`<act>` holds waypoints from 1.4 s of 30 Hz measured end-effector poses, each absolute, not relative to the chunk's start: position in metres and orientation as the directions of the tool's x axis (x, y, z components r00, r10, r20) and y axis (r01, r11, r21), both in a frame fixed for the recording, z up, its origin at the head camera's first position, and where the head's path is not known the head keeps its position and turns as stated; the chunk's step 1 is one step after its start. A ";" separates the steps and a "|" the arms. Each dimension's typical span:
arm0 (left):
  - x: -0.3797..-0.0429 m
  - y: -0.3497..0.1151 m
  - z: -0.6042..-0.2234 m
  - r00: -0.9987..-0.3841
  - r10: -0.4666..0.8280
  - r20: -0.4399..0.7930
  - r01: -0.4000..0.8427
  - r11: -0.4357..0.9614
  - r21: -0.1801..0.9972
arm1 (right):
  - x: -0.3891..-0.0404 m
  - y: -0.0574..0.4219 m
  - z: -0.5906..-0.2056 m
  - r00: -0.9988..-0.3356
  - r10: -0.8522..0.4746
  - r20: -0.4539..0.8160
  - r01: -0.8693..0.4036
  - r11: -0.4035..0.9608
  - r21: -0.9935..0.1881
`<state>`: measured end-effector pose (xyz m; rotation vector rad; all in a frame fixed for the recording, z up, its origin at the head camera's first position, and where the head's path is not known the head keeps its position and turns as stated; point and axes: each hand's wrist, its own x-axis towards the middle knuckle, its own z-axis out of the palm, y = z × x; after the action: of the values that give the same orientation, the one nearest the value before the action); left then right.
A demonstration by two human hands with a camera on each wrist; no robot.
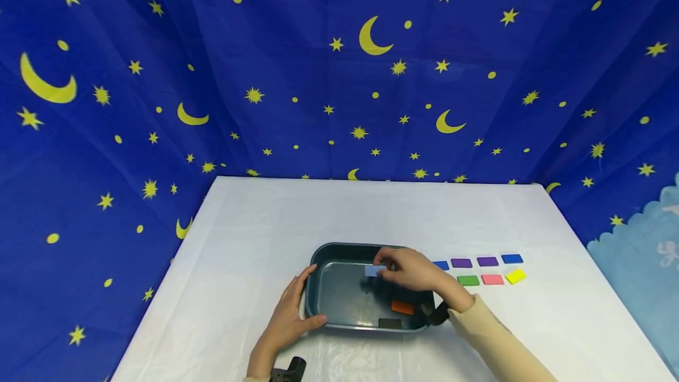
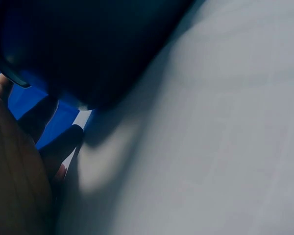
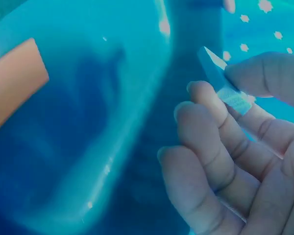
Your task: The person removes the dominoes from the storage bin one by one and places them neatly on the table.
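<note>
A dark, rounded rectangular tray (image 1: 342, 296) sits on the white table. My right hand (image 1: 416, 270) is over its right part, pinching a light blue rectangular block (image 1: 373, 271) between thumb and fingers. The same block (image 3: 214, 73) shows at the fingertips in the right wrist view, its far side hidden. Inside the tray lie an orange block (image 1: 402, 308) and a dark block (image 1: 389, 323) close to the front wall. At the tray's left end rests my left hand (image 1: 286, 318), fingers spread along the outer side and thumb at the front rim.
Right of the tray, two rows of blocks lie on the table: blue (image 1: 512, 259), purple (image 1: 487, 262), green (image 1: 468, 280), pink (image 1: 493, 279) and yellow (image 1: 516, 276) among them. My right forearm partly covers that side. A blue star-and-moon curtain (image 1: 318, 75) hangs behind.
</note>
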<state>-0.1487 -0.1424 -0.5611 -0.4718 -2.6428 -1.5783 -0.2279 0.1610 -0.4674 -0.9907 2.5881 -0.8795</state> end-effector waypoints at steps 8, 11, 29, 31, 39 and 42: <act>-0.149 -0.143 -0.562 -0.955 0.243 0.169 0.265 0.450 0.852 | -0.225 0.193 -0.452 -0.855 -0.519 0.018 -0.347 0.545 -0.763; -0.150 -0.143 -0.563 -0.952 0.246 0.182 0.277 0.444 0.852 | -0.222 0.208 -0.451 -0.904 -0.428 0.022 -0.278 0.547 -0.790; -0.150 -0.143 -0.562 -0.951 0.246 0.188 0.284 0.450 0.847 | -0.195 0.289 -0.471 -0.955 -0.263 -0.134 -0.033 0.548 -0.836; -0.150 -0.143 -0.562 -0.951 0.245 0.190 0.285 0.450 0.846 | -0.193 0.293 -0.475 -0.945 -0.285 -0.161 -0.020 0.542 -0.840; -0.151 -0.143 -0.562 -0.949 0.247 0.193 0.288 0.444 0.848 | -0.184 0.298 -0.495 -0.890 -0.375 -0.261 0.015 0.547 -0.837; -0.150 -0.143 -0.563 -0.951 0.247 0.188 0.284 0.445 0.849 | -0.182 0.299 -0.500 -0.882 -0.384 -0.273 0.017 0.553 -0.833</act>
<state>-0.1505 -0.1427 -0.5626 -0.4850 -2.6398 -1.5619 -0.1821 0.2988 -0.5004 -0.2980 2.3643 -1.2751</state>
